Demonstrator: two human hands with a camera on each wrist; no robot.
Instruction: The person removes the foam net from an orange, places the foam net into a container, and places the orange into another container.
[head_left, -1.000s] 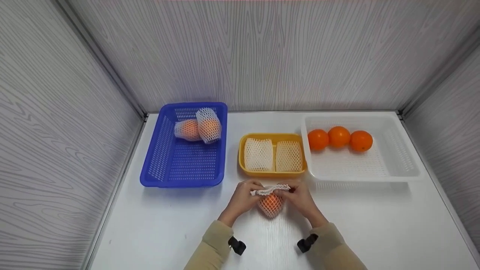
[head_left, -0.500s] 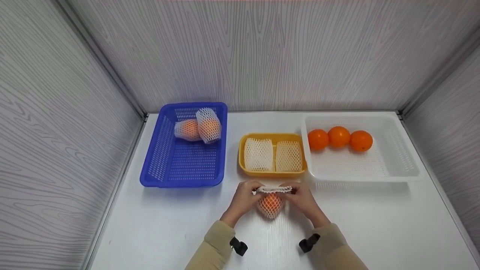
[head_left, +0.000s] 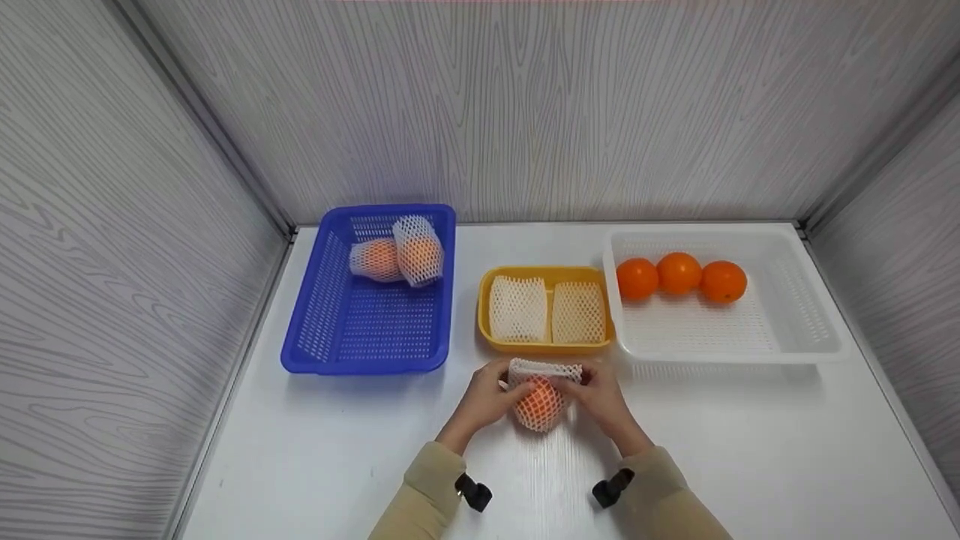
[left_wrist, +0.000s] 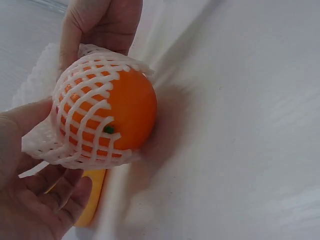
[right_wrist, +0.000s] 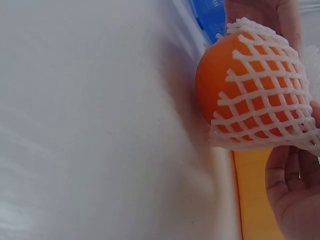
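An orange sits partly inside a white foam net sleeve at the front middle of the table. Its bare end and a small green stem spot face the left wrist camera. My left hand pinches the sleeve on the left side, thumb at the fruit. On the right side my right hand grips the sleeve in the same way. In the right wrist view the netting stretches over most of the orange, with the right hand's fingers curled below it. The sleeve's far end spreads out flat beyond the fruit.
A yellow tray with two folded net sleeves stands just beyond the hands. To the left is a blue basket holding two sleeved oranges. A white basket at right contains three bare oranges.
The sleeve's far end, earlier bunched into a narrow band between the hands, has spread out flatter and away from me. Both hands shift only slightly.
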